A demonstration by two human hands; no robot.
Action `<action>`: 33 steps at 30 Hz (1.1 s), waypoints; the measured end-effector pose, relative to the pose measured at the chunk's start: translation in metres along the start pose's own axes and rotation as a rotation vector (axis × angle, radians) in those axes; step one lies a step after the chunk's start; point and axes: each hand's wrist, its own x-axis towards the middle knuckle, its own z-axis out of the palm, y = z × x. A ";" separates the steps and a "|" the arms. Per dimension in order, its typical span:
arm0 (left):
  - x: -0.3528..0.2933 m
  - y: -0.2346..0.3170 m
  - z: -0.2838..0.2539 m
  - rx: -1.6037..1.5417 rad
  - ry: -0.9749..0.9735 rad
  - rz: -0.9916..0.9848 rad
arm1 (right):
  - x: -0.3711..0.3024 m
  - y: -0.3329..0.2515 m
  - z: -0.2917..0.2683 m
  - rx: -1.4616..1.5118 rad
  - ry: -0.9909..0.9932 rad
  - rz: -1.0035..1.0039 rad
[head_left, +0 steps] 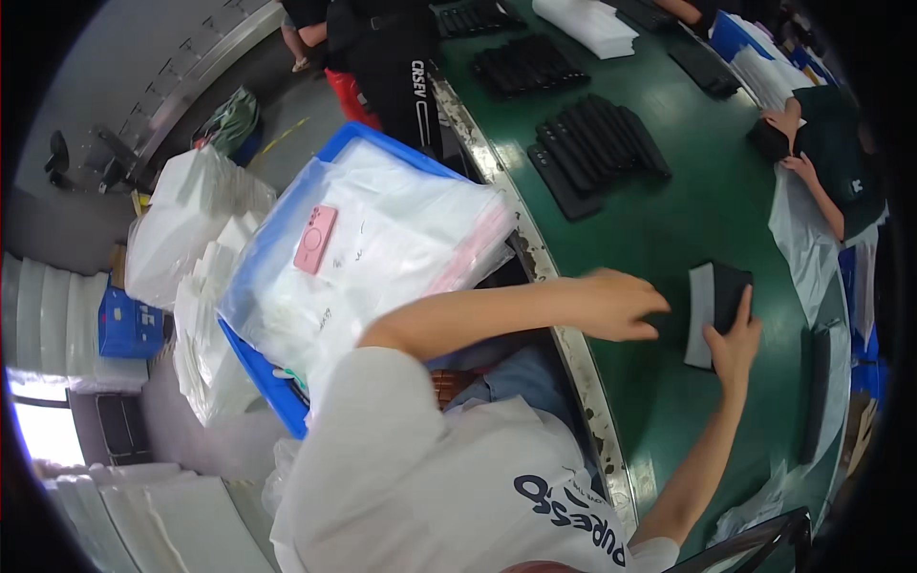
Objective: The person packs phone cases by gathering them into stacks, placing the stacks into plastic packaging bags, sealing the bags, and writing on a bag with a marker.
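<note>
On the green table, my right hand grips a flat black case at its right side, thumb and forefinger spread across it. A pale grey strip runs down the case's left side. My left hand is in the air to the left of it, slightly blurred, fingers apart and nothing in them. Beyond my hands, a fanned row of black phone cases lies on the table. Another row of black cases sits farther back.
Left of the table stands a blue crate piled with white plastic bags; a pink phone case rests on top. Across the table a co-worker's hands hold a dark item. Wrapped white stacks stand on the floor.
</note>
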 end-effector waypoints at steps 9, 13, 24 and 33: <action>-0.222 -0.064 -0.032 0.195 0.576 -0.987 | -0.052 0.017 0.022 -0.172 0.173 0.007; -0.238 -0.094 -0.015 0.154 0.780 -0.868 | -0.059 0.024 0.022 -0.167 0.157 0.044; -0.175 -0.028 -0.056 -1.127 0.965 -0.503 | -0.074 0.033 0.012 -0.189 0.168 0.109; 0.095 0.034 0.140 -0.674 -0.076 0.000 | -0.154 0.055 -0.046 0.473 0.406 0.412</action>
